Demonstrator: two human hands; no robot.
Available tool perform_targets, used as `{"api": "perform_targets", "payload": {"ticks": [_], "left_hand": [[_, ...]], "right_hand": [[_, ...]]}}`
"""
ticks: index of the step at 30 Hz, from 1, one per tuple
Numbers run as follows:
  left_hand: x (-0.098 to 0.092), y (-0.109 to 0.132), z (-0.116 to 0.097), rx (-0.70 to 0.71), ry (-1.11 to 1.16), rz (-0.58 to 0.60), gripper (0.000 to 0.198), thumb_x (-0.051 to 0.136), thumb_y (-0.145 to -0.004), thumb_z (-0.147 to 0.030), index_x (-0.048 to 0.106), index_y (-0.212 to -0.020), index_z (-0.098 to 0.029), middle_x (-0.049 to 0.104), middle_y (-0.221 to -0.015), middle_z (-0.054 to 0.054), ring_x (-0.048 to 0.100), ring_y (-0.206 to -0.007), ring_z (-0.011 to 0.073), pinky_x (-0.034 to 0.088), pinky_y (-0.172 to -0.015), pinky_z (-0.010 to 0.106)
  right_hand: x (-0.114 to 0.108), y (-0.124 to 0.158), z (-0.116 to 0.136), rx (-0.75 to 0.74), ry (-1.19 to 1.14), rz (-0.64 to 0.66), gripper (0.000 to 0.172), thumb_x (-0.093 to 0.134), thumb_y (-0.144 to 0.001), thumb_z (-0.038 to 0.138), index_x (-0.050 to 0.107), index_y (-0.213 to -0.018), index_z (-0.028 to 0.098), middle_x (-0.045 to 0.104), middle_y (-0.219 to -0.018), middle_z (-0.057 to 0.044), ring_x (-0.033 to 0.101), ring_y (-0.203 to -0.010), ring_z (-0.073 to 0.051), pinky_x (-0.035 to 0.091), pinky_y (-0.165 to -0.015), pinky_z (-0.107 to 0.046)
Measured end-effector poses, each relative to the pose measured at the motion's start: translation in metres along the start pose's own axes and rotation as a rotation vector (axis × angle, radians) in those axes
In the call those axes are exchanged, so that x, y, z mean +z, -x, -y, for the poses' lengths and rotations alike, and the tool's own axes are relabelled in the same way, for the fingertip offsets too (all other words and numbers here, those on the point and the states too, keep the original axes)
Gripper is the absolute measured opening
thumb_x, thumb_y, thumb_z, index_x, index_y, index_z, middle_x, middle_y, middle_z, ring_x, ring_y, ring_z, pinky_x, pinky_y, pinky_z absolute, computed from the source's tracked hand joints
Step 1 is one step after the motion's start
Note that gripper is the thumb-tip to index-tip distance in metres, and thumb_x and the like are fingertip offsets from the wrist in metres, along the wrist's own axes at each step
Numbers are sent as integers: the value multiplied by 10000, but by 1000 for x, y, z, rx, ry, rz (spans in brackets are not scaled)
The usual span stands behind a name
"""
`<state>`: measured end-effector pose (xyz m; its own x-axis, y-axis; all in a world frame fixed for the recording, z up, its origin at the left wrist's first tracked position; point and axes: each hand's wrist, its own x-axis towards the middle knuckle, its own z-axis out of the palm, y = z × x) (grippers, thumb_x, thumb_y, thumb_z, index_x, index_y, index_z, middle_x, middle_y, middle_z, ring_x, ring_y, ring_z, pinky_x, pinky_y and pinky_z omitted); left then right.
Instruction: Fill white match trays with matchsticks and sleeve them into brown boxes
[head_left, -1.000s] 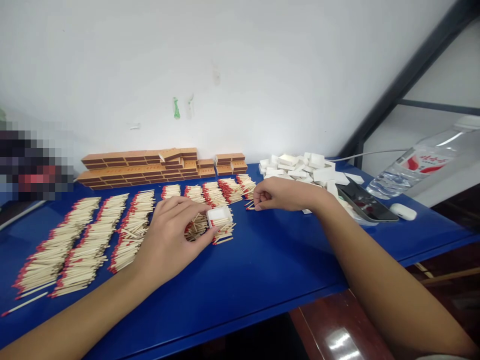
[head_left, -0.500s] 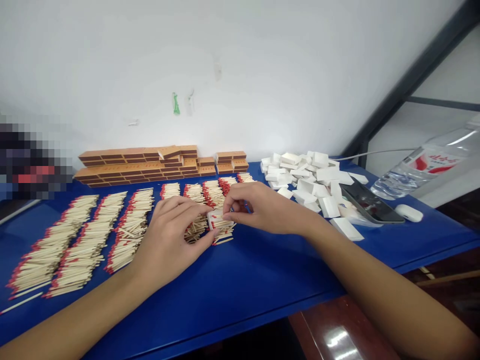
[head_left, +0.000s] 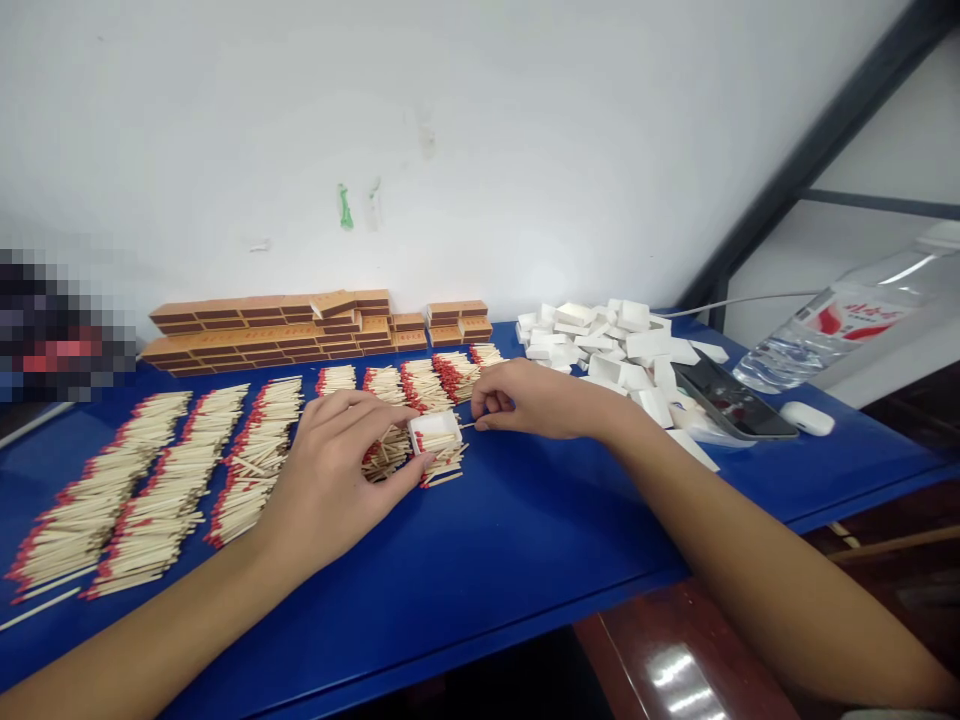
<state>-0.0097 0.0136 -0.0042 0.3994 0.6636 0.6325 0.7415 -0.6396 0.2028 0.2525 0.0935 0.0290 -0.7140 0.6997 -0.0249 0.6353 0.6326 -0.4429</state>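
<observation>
Where three long rows of matches (head_left: 157,500) slant across the blue table (head_left: 480,540), I've got red heads pointing left all the way, with a lone match (head_left: 41,607) lying off the near end of the first row. Behind them, along the wall (head_left: 525,150), runs a low stack of orange-and-brown matchboxes (head_left: 262,345). Next along is my left hand (head_left: 337,455), beside the third row: forefinger and thumb closed on a small white tray (head_left: 431,422), gripping it at its left side. There it is, open side up, a few red-tipped matches inside, more lying against its near edge; whether it rests on them, I can't tell. Just behind stand short clusters of matches (head_left: 426,385), and behind those a smaller pile of matchboxes (head_left: 457,325). Right of the tray comes my right hand (head_left: 529,400), thumb and fingers pinched on what looks like a single match (head_left: 466,426), its end just at the tray's edge. So my hands are apart, tray between. Farther right: a jumbled heap of white trays (head_left: 600,335), then a dark phone (head_left: 731,400), a white case (head_left: 808,418), and a clear bottle (head_left: 832,325) leaning in view.
</observation>
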Motion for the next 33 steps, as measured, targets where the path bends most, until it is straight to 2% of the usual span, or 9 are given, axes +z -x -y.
{"api": "perform_targets", "payload": {"ticks": [3, 7, 12, 16, 19, 22, 28, 33], "left_hand": [[0, 0, 0, 4, 5, -7, 272, 753, -912, -335, 715, -1153, -215, 769, -1068, 51, 650, -1052, 273, 490, -978, 485], [0, 1, 0, -6, 16, -5, 250, 750, -918, -336, 717, -1133, -213, 769, -1058, 42, 647, -1047, 263, 487, -980, 476], [0, 1, 1, -6, 12, -3, 258, 757, -911, -341, 717, -1136, -220, 769, -1063, 42, 644, -1058, 264, 486, -983, 468], [1, 1, 1, -8, 13, 0, 255, 750, -917, -342, 715, -1142, -227, 769, -1065, 42, 645, -1059, 265, 481, -985, 470], [1, 1, 0, -8, 17, 1, 252, 750, -917, -337, 716, -1141, -228, 770, -1068, 41, 648, -1053, 264, 481, -984, 471], [1, 2, 1, -5, 19, 3, 259, 754, -914, -337, 717, -1146, -229, 772, -1071, 41, 651, -1058, 266, 481, -987, 473], [1, 2, 2, -9, 13, 1, 270, 763, -907, -337, 724, -1147, -219, 772, -1064, 50, 651, -1062, 270, 488, -974, 473], [1, 0, 1, -6, 19, -7, 266, 760, -912, -335, 725, -1149, -220, 774, -1062, 41, 655, -1060, 268, 490, -976, 480]], "right_hand": [[-1, 1, -4, 35, -8, 52, 83, 624, -901, 206, 686, -850, 181, 665, -768, -16, 558, -663, -136, 379, -613, -268], [-13, 7, -12, 175, 51, 106, 64, 650, -878, 223, 687, -843, 184, 681, -766, -17, 558, -655, -141, 366, -602, -271], [-22, 11, -25, 266, 95, 62, 43, 675, -858, 228, 694, -878, 195, 648, -734, -2, 530, -627, -139, 332, -588, -282], [-21, 9, -28, 205, 87, 12, 137, 710, -836, 219, 696, -972, 206, 629, -732, 11, 513, -627, -138, 322, -592, -279], [-19, 7, -27, 165, 86, 30, 30, 676, -856, 193, 696, -878, 200, 599, -685, 18, 485, -601, -129, 320, -587, -278], [-16, 6, -26, 177, 83, 41, 72, 643, -877, 185, 705, -841, 192, 616, -686, 8, 502, -602, -131, 333, -588, -279], [-13, 7, -22, 173, 53, 62, 79, 637, -908, 215, 708, -886, 187, 689, -775, -22, 546, -650, -147, 359, -610, -283], [-12, 8, 6, -40, -58, -132, 130, 618, -973, 299, 677, -935, 189, 675, -830, -23, 541, -705, -149, 373, -639, -275]]}}
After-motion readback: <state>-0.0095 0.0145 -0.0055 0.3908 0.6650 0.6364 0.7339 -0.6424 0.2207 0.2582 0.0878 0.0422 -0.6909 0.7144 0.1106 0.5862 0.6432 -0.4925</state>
